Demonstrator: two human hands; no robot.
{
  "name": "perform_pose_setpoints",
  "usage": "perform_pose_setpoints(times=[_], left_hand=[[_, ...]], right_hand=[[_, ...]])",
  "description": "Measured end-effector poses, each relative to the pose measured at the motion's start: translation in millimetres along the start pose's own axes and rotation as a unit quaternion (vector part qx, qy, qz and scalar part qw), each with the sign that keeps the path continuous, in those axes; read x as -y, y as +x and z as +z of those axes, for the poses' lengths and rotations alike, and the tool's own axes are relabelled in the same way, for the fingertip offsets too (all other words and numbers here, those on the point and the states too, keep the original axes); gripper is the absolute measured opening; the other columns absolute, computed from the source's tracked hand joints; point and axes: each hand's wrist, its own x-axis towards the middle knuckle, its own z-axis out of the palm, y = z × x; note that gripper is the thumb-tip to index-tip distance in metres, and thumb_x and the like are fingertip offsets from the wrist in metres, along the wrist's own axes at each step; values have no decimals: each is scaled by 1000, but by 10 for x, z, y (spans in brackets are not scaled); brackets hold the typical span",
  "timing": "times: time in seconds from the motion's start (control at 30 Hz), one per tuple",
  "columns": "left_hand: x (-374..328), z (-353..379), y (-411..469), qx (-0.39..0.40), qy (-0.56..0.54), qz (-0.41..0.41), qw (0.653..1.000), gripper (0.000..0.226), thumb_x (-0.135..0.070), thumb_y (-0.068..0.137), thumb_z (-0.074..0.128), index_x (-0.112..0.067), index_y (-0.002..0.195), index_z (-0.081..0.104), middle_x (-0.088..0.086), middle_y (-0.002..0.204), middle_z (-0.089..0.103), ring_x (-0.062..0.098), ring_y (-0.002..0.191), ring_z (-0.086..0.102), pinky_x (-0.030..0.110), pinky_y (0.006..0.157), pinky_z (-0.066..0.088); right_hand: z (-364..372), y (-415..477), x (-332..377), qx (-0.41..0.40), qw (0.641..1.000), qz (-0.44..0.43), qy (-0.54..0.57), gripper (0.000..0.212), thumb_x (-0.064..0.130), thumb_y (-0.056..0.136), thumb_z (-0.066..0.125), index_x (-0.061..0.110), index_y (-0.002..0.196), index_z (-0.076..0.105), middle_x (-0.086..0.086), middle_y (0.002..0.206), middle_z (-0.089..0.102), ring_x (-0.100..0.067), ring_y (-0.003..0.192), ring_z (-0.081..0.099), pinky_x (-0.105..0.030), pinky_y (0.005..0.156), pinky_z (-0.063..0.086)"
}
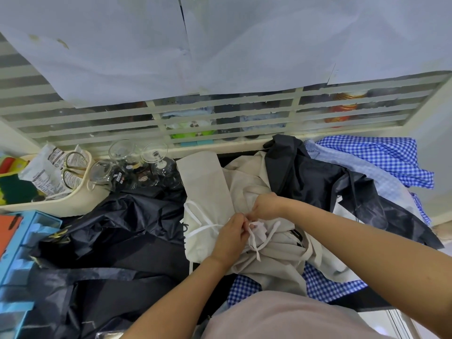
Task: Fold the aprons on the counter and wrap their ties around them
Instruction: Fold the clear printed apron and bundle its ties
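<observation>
Left hand [231, 237]: fingers curled in, thumb and fingertips pinching a white tie [254, 243] at a loose knot. Rests on top of the beige apron [208, 192]. Right hand [265, 207]: likewise curled, knuckles up, pinching the same tie just beyond the left, the two hands almost touching. Both forearms bare.

Beige apron: matte woven cloth, folded into a long flat panel on its left side, bunched and creased under the hands. Lies mid-counter [371, 307] between two dark heaps. White tie: narrow flat tape, looped across the folded panel, short tail hanging below the knot.

Black apron [110, 228] to the left: thin, faintly glossy, heavily crumpled, long flat straps trailing toward the near edge. Second black apron [305, 177] right and behind: same sheen, draped partly over the beige. Blue gingham apron [381, 155] far right: small check, soft folds; more gingham showing from under the beige near the counter edge.

Back left: cluster of clear glasses [146, 165]; gold-handled scissors [71, 172] and a printed packet in a cream tray [80, 199]. Blue box [19, 253] at the left edge. Behind: cream slatted grille [146, 113], pale paper sheets [171, 45] above it.
</observation>
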Motion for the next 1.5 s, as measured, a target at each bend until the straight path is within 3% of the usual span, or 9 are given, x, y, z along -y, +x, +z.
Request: perform_pose_setpoints(times=[0.13,0.4,0.6,0.77,0.97,1.13,1.2,1.27,1.5], left_hand=[[3,-9,-14,4,-6,-6,1000,47,-5,85,63,-32,67,29,-14,69,36,-1,61,37,13,59,31],[-21,4,-4,-35,-20,-13,999,45,-6,81,66,-30,62,33,-14,62,39,1,58,35,25,60,37],[-79,-17,-58,-36,-1,63,997,29,-32,86,52,-12,66,46,-6,65,43,6,61,38,15,59,31],[-39,-32,-58,-7,36,95,995,25,-28,91,47,-8,78,54,3,74,50,16,68,47,24,61,38],[-138,-126,-79,18,31,140,989,7,-18,94,46,-19,89,51,10,81,58,13,77,45,24,67,38],[-58,-114,-148,21,17,75,997,42,-36,96,30,-5,87,56,-7,89,46,13,82,44,26,76,38],[-54,-106,-158,36,25,59,997,46,-39,96,26,-5,87,54,-5,93,44,13,83,43,22,78,36],[-59,-113,-161,61,32,40,997,47,-41,95,29,-3,87,55,-3,97,41,10,84,42,15,80,33],[51,-251,-128,84,65,40,994,30,-21,96,50,1,80,61,-3,107,38,9,95,39,3,93,23]], right_hand=[[-10,19,-59,42,998,-12,53,33,42,89,60,12,102,63,4,83,53,-16,83,51,-23,67,40],[85,2,15,44,994,-11,99,19,25,94,53,10,82,57,0,77,52,-13,71,46,-22,65,39],[232,-118,-80,58,968,-41,239,28,12,97,37,20,72,47,3,74,46,-7,63,40,-18,57,35],[341,-132,-204,63,839,13,540,21,13,91,43,12,72,51,-4,71,52,-14,62,47,-25,62,40],[324,-118,-284,97,804,-18,587,30,38,81,70,10,93,66,-4,91,65,-19,88,60,-31,84,48],[247,-163,-453,43,718,-45,693,44,32,95,54,17,54,46,-1,74,56,-15,78,54,-29,83,44],[261,-159,-470,40,643,-56,763,45,29,99,46,16,56,42,-3,68,52,-17,71,54,-32,85,45],[275,-155,-450,41,575,-52,816,43,26,101,43,14,59,42,-2,57,41,-16,59,46,-31,78,46],[324,-8,-325,-60,529,-9,847,37,25,103,41,12,69,46,6,43,26,-8,38,27,-23,54,39]])
